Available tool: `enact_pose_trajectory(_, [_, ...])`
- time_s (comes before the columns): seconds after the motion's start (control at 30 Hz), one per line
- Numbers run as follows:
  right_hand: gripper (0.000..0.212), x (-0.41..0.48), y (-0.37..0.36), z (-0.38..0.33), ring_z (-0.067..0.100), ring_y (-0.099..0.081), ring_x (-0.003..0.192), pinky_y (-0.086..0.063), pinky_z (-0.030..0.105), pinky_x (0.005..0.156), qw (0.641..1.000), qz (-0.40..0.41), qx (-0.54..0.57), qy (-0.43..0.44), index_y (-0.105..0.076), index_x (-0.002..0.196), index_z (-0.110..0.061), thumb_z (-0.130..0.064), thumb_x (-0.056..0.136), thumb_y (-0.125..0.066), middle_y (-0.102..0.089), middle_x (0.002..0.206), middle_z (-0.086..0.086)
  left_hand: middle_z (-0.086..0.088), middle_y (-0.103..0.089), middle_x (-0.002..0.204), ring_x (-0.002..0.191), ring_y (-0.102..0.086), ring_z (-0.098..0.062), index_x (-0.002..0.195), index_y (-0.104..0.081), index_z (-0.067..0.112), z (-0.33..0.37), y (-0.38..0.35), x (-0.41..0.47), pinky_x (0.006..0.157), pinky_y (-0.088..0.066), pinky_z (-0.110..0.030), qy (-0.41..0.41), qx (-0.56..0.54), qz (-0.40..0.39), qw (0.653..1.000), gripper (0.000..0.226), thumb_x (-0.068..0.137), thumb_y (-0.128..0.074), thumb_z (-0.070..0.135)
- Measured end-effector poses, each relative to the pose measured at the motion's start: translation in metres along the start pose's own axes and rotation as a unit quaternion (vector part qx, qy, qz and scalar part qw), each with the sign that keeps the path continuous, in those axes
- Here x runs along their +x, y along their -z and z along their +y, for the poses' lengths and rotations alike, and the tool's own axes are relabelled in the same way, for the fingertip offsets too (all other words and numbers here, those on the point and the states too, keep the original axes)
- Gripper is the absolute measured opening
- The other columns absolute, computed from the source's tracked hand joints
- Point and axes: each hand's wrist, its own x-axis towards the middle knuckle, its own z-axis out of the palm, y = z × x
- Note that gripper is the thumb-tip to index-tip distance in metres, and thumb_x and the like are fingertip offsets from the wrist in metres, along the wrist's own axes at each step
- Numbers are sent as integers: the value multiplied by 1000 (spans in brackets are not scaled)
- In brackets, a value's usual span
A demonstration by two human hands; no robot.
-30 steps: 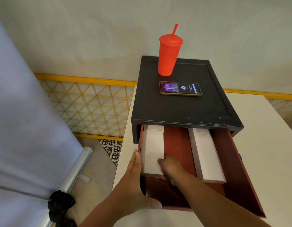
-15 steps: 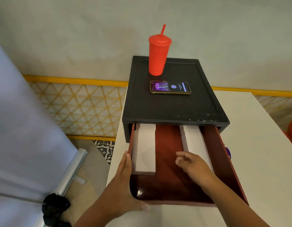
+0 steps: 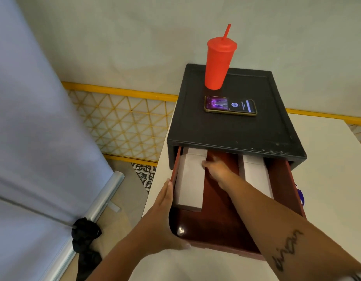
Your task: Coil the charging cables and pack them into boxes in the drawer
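A dark red drawer (image 3: 220, 220) stands pulled out of a black cabinet (image 3: 226, 130). Two long white boxes lie in it lengthwise: the left box (image 3: 188, 183) along the left wall and the right box (image 3: 254, 175) right of the middle. My left hand (image 3: 161, 216) rests on the drawer's front left corner, with its fingers flat along the outer side and its thumb along the front edge. My right hand (image 3: 218, 169) reaches deep into the drawer, blurred, and touches the far right edge of the left box. No cable is in sight.
A red cup with a straw (image 3: 219, 63) and a lit phone (image 3: 230, 105) sit on the cabinet top. The cabinet stands on a white table (image 3: 327, 179). Something purple (image 3: 299, 196) peeks out past the drawer's right wall. A grey-blue screen (image 3: 33, 118) and a black cloth (image 3: 85, 234) are on the left.
My right hand left the near end of the left box, passed by the right box, and now reaches to the far end of the left box. My left hand stays on the drawer's corner.
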Motion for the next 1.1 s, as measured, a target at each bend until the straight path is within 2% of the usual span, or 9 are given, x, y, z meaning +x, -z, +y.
enact_pose_trajectory(0.27, [35,33,-14,-16,30,-51,114,-41,32,90,997,50,-46,-30,-49,124,0,-20,95,-50,-53,127,17,31,42,134,131,17,6,123,42,40,-2,0,2,109,-6,-17,10,-8,-5,1000,141,56,-81,52])
enact_pose_trajectory(0.4, [36,35,-11,-19,30,-50,117,-41,33,96,995,45,-89,-26,-47,128,-2,-20,96,-47,-51,129,16,33,42,132,131,17,7,120,44,42,-4,0,4,107,-5,-15,10,-12,-12,1000,141,55,-81,53])
enact_pose_trajectory(0.5, [40,27,-9,-18,29,-52,112,-43,33,91,993,31,-111,-12,-47,130,-5,-26,96,-48,-53,126,15,35,44,128,130,15,7,117,45,42,-4,1,4,107,-5,-16,18,-12,-18,1000,141,55,-81,53])
enact_pose_trajectory(0.63, [54,10,3,-9,29,-46,123,-39,32,94,984,-3,-167,65,-28,145,-16,-28,95,-48,-43,140,12,37,45,123,130,12,5,120,46,39,-1,2,3,110,-10,-18,21,-4,-16,1000,143,55,-81,54])
enact_pose_trajectory(0.73, [58,-13,26,11,27,-26,138,-26,37,110,940,-13,-316,130,-22,147,-22,-35,95,-45,-22,154,7,32,42,131,133,11,2,127,43,34,-1,3,1,112,-13,-20,14,3,-8,1000,145,55,-81,55])
enact_pose_trajectory(0.83, [55,-33,54,40,29,-10,143,-12,50,113,812,25,-564,148,-25,145,-28,-42,94,-42,-8,157,2,31,39,133,132,17,5,127,41,33,-2,2,0,109,-8,-15,0,-5,8,1000,144,55,-82,52])
enact_pose_trajectory(0.9, [53,-37,68,55,31,1,143,-4,57,111,747,14,-654,118,-32,142,-28,-39,92,-45,-2,157,0,33,39,132,130,18,8,132,38,30,-2,1,0,107,-7,-13,1,-5,16,1000,145,54,-83,51])
enact_pose_trajectory(1.0, [55,-35,81,65,33,7,143,-5,58,111,710,-1,-697,98,-34,142,-24,-34,91,-49,3,157,-1,32,35,134,129,16,8,139,32,26,-1,0,0,107,-10,-15,7,-1,26,1000,145,54,-84,48])
enact_pose_trajectory(1.1, [55,-36,83,67,33,0,143,-15,52,112,715,-4,-691,104,-32,143,-20,-26,91,-46,7,157,0,30,28,138,128,13,8,141,28,27,0,-1,0,107,-11,-17,16,3,36,999,143,55,-85,45])
